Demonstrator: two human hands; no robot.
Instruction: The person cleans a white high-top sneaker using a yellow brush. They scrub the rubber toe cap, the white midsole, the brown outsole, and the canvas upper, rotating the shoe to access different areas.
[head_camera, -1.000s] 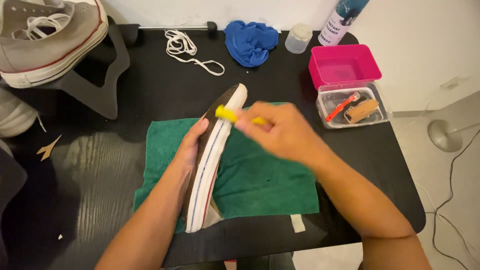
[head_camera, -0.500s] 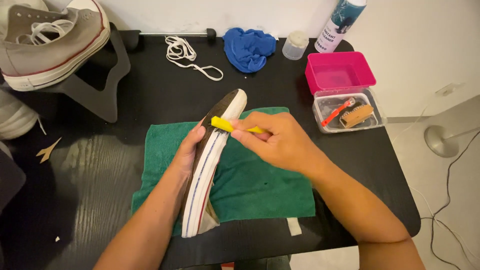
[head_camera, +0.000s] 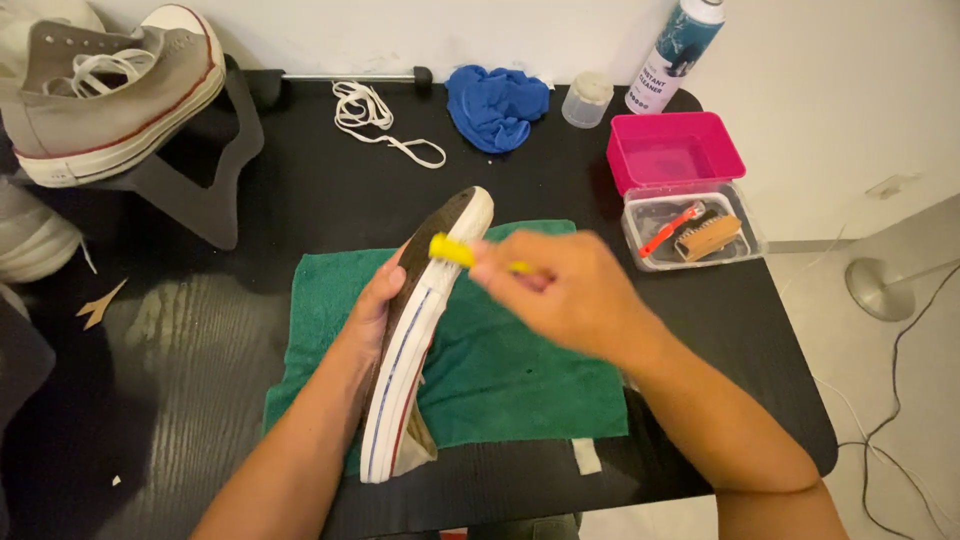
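My left hand (head_camera: 375, 310) holds a canvas sneaker (head_camera: 425, 335) on its side, its dirty brown sole facing left and its white rubber edge with red and blue stripes facing up. The shoe rests over a green towel (head_camera: 500, 370) on the black table (head_camera: 250, 340). My right hand (head_camera: 565, 295) grips a small yellow brush (head_camera: 452, 250), whose head touches the white rubber edge near the toe. The hand is blurred by motion.
A second grey sneaker (head_camera: 110, 85) sits on a black stand at the back left. White laces (head_camera: 375, 120), a blue cloth (head_camera: 497, 103), a small jar (head_camera: 587, 98), a spray can (head_camera: 675, 50), a pink tub (head_camera: 675, 150) and a clear box with brushes (head_camera: 690, 228) line the back and right.
The yellow brush has shifted slightly along the white rubber edge near the toe. The sneaker and my left hand stay in place.
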